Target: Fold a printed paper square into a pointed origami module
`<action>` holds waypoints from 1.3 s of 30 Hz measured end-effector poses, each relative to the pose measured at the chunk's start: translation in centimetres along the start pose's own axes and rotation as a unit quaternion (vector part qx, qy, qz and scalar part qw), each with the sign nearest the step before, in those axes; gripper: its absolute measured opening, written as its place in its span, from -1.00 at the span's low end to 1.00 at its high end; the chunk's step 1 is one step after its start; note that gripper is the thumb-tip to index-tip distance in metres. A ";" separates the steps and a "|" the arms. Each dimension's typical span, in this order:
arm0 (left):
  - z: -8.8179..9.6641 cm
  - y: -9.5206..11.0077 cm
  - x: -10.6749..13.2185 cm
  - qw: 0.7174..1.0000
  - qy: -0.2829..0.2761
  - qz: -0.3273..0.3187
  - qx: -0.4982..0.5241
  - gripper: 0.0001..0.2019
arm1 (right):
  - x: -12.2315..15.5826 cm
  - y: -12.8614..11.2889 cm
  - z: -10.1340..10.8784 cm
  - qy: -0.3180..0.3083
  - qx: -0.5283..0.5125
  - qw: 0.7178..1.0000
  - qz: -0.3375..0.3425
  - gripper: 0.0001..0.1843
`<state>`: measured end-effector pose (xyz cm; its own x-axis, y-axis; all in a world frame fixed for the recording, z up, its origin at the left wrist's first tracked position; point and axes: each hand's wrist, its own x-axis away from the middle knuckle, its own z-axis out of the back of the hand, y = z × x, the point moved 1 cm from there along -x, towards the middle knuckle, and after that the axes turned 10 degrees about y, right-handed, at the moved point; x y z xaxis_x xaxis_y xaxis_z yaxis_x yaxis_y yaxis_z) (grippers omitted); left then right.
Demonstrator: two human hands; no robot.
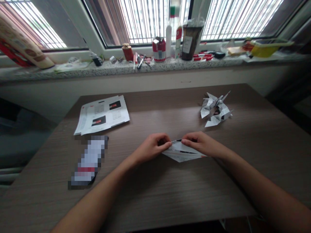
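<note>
A folded piece of printed white paper [181, 154] lies on the brown wooden table [157, 194], pointed toward me. My left hand [153, 147] pinches its upper left edge with fingers curled. At the upper right edge my right hand [201, 144] is closed on the same paper. The two hands nearly meet above the fold.
A stack of printed sheets [103, 115] lies at the table's far left, a blurred-out flat object [88, 161] nearer me. Folded paper shapes [216, 110] sit at the far right. The windowsill [145, 66] holds a can, a bottle, a dark cup and small tools.
</note>
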<state>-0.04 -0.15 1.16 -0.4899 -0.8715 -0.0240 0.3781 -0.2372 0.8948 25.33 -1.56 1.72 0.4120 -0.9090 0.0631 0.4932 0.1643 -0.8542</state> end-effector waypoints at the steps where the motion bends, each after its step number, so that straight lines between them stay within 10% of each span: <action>1: -0.1 0.1 0.0 1.000 -0.002 0.000 0.002 -0.79 | 0.0 0.0 -0.1 0.000 0.002 1.000 0.006 -0.55; 39: -1.1 -0.1 -0.2 1.000 0.007 -0.008 0.009 -0.77 | -0.1 -0.2 -0.7 0.018 0.042 0.998 0.032 -0.65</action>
<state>0.91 -0.45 0.56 -0.4843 -0.8738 -0.0440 0.3569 -0.2432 0.9019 24.67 -1.72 1.52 0.4182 -0.9083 -0.0099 0.5291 0.2525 -0.8101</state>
